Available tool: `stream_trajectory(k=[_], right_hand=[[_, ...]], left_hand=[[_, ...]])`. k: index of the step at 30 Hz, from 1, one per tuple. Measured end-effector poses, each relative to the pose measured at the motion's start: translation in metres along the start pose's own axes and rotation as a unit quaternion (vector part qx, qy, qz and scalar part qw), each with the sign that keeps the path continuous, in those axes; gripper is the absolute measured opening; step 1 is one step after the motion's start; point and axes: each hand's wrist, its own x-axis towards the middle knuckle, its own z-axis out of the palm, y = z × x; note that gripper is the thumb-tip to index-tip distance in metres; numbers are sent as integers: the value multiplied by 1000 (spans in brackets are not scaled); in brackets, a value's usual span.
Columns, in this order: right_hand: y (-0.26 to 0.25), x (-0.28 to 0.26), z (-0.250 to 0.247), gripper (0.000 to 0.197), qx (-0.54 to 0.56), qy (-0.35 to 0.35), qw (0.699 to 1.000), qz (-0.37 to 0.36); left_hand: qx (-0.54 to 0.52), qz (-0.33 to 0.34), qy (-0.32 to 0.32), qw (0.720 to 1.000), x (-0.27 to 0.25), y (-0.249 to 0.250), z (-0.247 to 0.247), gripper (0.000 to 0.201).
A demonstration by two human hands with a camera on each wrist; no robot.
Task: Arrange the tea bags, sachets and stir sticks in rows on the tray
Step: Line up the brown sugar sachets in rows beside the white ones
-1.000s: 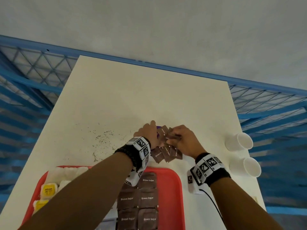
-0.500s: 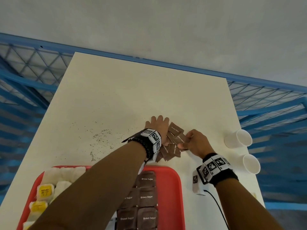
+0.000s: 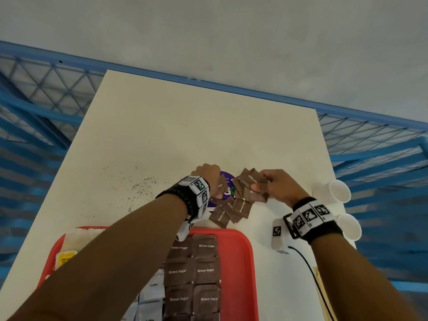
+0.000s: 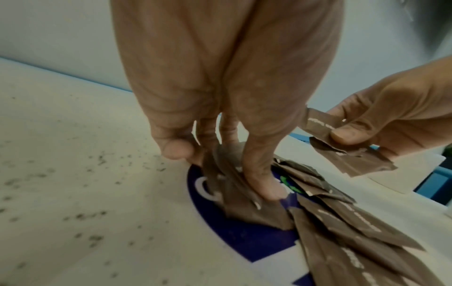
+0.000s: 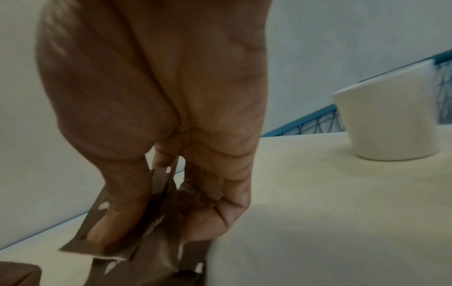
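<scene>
A loose pile of brown sugar sachets point(image 3: 231, 208) lies on the white table, partly over a purple round sticker point(image 3: 225, 179). My left hand point(image 3: 209, 179) pinches brown sachets point(image 4: 232, 185) from the pile between thumb and fingers. My right hand point(image 3: 275, 184) grips a small bunch of brown sachets point(image 3: 251, 181), lifted just off the table point(image 5: 137, 232). The red tray point(image 3: 238, 262) at the near edge carries rows of brown sugar sachets point(image 3: 193, 272), white coffee sachets point(image 3: 151, 295) and tea bags point(image 3: 66, 257), partly hidden by my left forearm.
Two white paper cups point(image 3: 339, 191) point(image 3: 349, 227) stand near the table's right edge. Wooden stir sticks point(image 3: 320, 295) lie at the near right beside a black cable. Dark specks point(image 3: 139, 188) are scattered left of my hands. Blue mesh racks surround the table.
My right hand has lifted a bunch of sachets and drawn it to the right. My left hand's fingers, spread flat before, now curl and pinch sachets, baring the purple sticker.
</scene>
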Motion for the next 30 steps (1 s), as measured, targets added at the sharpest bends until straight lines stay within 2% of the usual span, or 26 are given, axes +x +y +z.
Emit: stream_trajectory(k=[2, 4, 7, 9, 11, 14, 19, 23, 27, 30], right_hand=[[-10, 10, 4, 15, -10, -20, 1000, 4], [-13, 18, 13, 27, -85, -20, 996, 19], [-16, 21, 22, 68, -208, 12, 978, 32], [-18, 21, 25, 82, -233, -3, 972, 26], [-14, 20, 31, 75, -244, -18, 969, 7], [-4, 12, 47, 60, -237, 14, 971, -20], [1, 12, 57, 73, -154, 32, 987, 14], [-2, 6, 60, 58, -97, 43, 994, 37], [-5, 0, 67, 35, -80, 72, 994, 11], [-7, -6, 62, 15, -27, 123, 992, -5]], left_hand=[[-31, 3, -1, 1000, -4, -7, -3, 45], [-50, 6, -2, 999, -9, -15, -5, 43], [-72, 14, -16, 997, -14, -26, -11, 43], [-93, 24, -38, 995, -17, -32, -16, 34], [-104, 33, -58, 992, -19, -36, -18, 22], [-80, 33, -40, 995, -24, -37, -9, 19], [-10, 21, 48, 999, -34, -29, 9, 38], [91, -19, 48, 994, -36, -22, 7, 47], [68, -22, 52, 996, -43, -18, 17, 41], [-21, -20, 27, 999, -51, -16, 15, 42]])
